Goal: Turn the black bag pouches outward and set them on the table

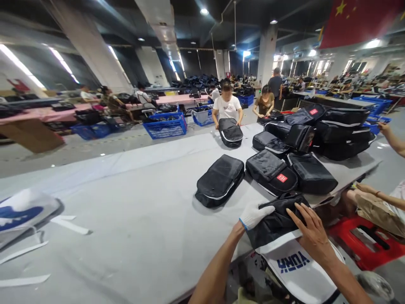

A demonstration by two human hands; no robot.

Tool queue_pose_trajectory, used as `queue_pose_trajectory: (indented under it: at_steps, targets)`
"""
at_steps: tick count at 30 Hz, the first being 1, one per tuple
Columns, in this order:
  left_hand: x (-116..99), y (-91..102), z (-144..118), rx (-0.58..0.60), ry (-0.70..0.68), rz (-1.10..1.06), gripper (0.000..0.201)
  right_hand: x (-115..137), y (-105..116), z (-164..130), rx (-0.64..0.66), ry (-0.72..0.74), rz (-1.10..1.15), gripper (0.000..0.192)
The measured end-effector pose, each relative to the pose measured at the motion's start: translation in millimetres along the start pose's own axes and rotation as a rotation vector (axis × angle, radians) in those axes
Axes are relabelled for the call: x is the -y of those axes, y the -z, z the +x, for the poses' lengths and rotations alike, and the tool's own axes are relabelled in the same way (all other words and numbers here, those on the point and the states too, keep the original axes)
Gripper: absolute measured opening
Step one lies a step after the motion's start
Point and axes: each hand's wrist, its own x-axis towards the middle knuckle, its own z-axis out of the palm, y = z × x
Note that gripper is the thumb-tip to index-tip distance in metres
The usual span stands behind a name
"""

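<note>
A black and white bag with dark blue lettering on its white panel lies over the table's near edge, its lower part hanging in front of me. My left hand, in a white glove with a blue cuff edge, grips the black fabric at the bag's left side, some fingers hidden. Bare and spread, my right hand lies flat on the black part. Just beyond are a plain black bag, a black bag with a red label and another black bag.
More black bags are heaped at the right of the white-covered table. White strips and a white-and-blue piece lie left. A person opposite handles a bag. A red stool stands right, beside a seated person.
</note>
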Motion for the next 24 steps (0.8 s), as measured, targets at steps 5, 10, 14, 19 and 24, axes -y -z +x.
queue_pose_trajectory:
  at_steps: [5, 10, 14, 19, 24]
  targets:
    - [-5, -3.9, 0, -0.010, -0.068, 0.071, 0.047, -6, 6, 5, -0.101, 0.085, 0.050, 0.062]
    - [-18, -14.5, 2, 0.000, -0.100, 0.206, 0.045, 4, 21, 3, -0.169, 0.002, 0.069, 0.028]
    - [-35, -37.2, 9, 0.038, -0.166, 0.246, 0.040, 9, 44, -17, -0.177, -0.143, -0.058, 0.025]
    - [-44, -87.7, -2, -0.010, -0.429, 0.310, 0.056, 7, 69, -75, -0.180, -0.451, -0.169, 0.029]
    - [-4, -141.3, -19, 0.375, -0.686, 0.612, 0.115, 24, 81, -159, -0.072, -0.862, -0.261, 0.037]
